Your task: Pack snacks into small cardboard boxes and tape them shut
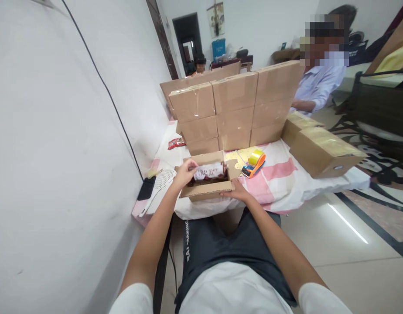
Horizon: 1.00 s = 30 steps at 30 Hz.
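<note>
An open cardboard box [206, 190] sits at the table's near edge, its flaps folded outward. My left hand [186, 173] is closed on the left end of a printed packet [210, 171], white with dark reddish-brown ends. The packet lies level at the mouth of the box; its printing is partly readable, ending in "Meal". My right hand [237, 190] grips the box's front right corner, its fingers along the front flap. Just right of the box lies an orange tape dispenser [254, 163] with a yellow roll.
Taped cardboard boxes [234, 111] form a stacked wall behind. More closed boxes [324, 150] stand at the right. A red packet [177, 143], a white mesh item [164, 179] and a black object [146, 188] are on the left. Another person [322, 83] is beyond the stack.
</note>
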Tool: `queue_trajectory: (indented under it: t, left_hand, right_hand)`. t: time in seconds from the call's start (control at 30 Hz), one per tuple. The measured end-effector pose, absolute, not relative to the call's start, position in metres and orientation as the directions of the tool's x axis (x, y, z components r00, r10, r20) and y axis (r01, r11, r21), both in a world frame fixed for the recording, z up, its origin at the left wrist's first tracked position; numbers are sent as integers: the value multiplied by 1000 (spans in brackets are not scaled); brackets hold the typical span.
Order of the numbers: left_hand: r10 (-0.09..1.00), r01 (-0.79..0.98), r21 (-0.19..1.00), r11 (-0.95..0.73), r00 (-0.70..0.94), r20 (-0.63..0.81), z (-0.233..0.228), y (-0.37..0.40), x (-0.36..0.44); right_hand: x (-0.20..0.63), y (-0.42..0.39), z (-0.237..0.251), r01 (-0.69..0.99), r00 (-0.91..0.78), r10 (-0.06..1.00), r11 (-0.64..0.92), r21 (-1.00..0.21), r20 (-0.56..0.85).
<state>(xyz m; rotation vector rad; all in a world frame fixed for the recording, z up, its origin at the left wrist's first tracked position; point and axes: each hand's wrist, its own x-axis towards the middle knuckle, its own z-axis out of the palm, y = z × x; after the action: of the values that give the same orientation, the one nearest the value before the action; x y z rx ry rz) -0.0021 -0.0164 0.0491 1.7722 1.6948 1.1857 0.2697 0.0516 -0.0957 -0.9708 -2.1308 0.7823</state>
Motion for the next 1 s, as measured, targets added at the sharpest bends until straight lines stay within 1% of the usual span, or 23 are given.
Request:
queue_trajectory:
  t: [0.07,0.17,0.27,0.33,0.4,0.5,0.6,0.73,0.8,0.83,0.87,0.9,0.93,0.97,1.0]
  left_hand:
    - [982,658,739,-147,8,188,45,-16,-6]
    - [987,715,681,-160,108,118,44,-20,-4]
    - [960,750,621,-227,281,11,49,-21,3]
    - [935,756,605,-251,351,-51,53,-21,7]
    - [932,774,580,-254,357,-68,56,-23,10]
    - [941,791,558,-251,335,-53,57,-28,11]
    - [941,777,583,-238,334,-61,57,-35,10]
    - [918,760,608,-229,377,-125,61,-40,9]
    - [920,752,631,-191,361,-151,63,-44,7]
    - [931,740,651,-170,336,-139,63,-48,4]
    - [951,723,673,-160,295,-92,62,-53,1]
    - [974,702,693,-162,226,-1,58,-60,-3]
    - [984,682,710,-176,112,137,52,-68,-7]
    - [953,665,720,-197,-42,300,44,-76,-11]
    - [867,649,730,-214,-218,448,33,-85,-15]
  right_hand:
    - [271,50,-94,409,-503,811,528,-744,299]
    - [272,50,-91,400,-527,800,532,-747,288]
    - [272,51,-89,394,-546,789,538,-745,281]
    - [272,51,-88,391,-549,787,541,-745,283]
    - [272,51,-88,393,-555,785,540,-744,276]
    - [272,50,-89,402,-564,781,543,-737,268]
    - [273,51,-91,390,-576,768,558,-732,279]
    - [274,53,-93,357,-591,752,570,-740,294]
    - [273,53,-93,347,-595,745,576,-740,301]
    - [273,52,-93,344,-594,745,576,-741,303]
    - [273,51,-93,342,-588,749,572,-745,306]
    - [273,50,-94,335,-576,755,568,-752,313]
    - [274,50,-94,323,-561,762,562,-762,324]
    - [275,49,-94,299,-546,767,553,-777,336]
    - [276,48,-94,262,-534,773,537,-802,343]
